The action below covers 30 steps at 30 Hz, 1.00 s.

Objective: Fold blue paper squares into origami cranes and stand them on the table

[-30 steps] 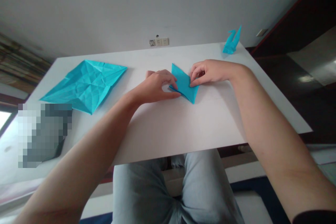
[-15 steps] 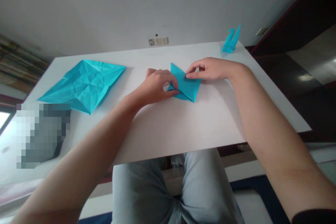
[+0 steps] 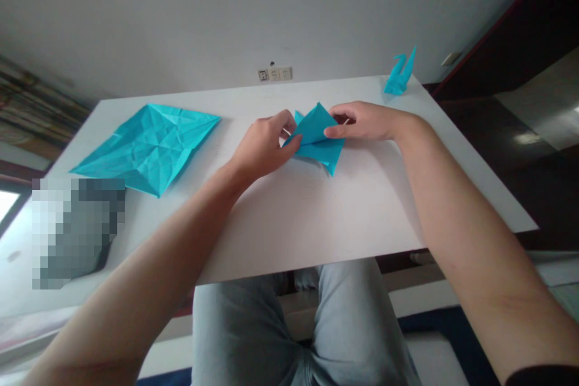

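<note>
A small folded piece of blue paper (image 3: 319,139) lies on the white table (image 3: 316,217) in front of me. My left hand (image 3: 262,148) pinches its left edge and lifts a flap upward. My right hand (image 3: 366,122) pinches the right side of the same flap with thumb and forefinger. The lower point of the paper rests on the table.
A large creased blue paper sheet (image 3: 149,146) lies unfolded at the table's left. A finished blue paper crane (image 3: 400,74) stands at the far right corner. A blurred grey object (image 3: 75,232) sits at the left edge. Wall sockets (image 3: 274,74) are behind the table. My knees show below the near edge.
A flap of the small paper has been raised from flat on the table. My left hand turned and moved up with it; my right hand shifted slightly to pinch the flap.
</note>
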Tool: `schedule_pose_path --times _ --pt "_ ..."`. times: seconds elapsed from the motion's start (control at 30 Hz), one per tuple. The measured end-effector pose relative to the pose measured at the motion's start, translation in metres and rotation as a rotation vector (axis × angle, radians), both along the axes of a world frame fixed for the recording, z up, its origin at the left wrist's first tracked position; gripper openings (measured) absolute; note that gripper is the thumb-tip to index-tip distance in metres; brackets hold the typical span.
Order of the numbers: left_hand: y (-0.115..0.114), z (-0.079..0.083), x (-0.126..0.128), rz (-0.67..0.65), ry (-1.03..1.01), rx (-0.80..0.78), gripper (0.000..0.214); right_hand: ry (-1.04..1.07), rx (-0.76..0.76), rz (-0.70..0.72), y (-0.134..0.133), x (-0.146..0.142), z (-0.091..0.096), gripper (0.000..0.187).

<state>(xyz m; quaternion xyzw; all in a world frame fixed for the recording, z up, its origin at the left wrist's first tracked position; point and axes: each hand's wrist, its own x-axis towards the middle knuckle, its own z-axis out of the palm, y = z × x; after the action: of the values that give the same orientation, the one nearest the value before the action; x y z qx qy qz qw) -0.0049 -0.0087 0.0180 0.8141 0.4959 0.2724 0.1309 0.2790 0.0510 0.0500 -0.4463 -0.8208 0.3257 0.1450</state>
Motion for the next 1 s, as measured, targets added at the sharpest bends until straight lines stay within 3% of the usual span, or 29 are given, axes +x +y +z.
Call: schedule_pose_path --times 0.23,0.37,0.57,0.8,1.0 --pt "-0.003 0.0 0.005 0.025 0.067 0.0 0.021 -0.074 0.113 0.031 -0.002 -0.018 -0.011 0.028" --pt "-0.004 -0.001 0.007 0.004 0.094 -0.02 0.022 -0.122 0.171 0.099 0.001 -0.014 -0.01 0.019" --pt "-0.005 0.002 0.008 0.107 0.145 -0.015 0.016 -0.177 0.254 0.141 0.005 -0.007 -0.007 0.009" --pt "-0.003 -0.003 0.005 0.084 0.023 -0.035 0.029 -0.145 0.178 0.038 0.0 -0.016 -0.007 0.013" --pt "-0.001 -0.01 0.002 0.107 -0.087 0.062 0.051 -0.066 0.108 -0.061 0.001 -0.013 -0.008 0.038"
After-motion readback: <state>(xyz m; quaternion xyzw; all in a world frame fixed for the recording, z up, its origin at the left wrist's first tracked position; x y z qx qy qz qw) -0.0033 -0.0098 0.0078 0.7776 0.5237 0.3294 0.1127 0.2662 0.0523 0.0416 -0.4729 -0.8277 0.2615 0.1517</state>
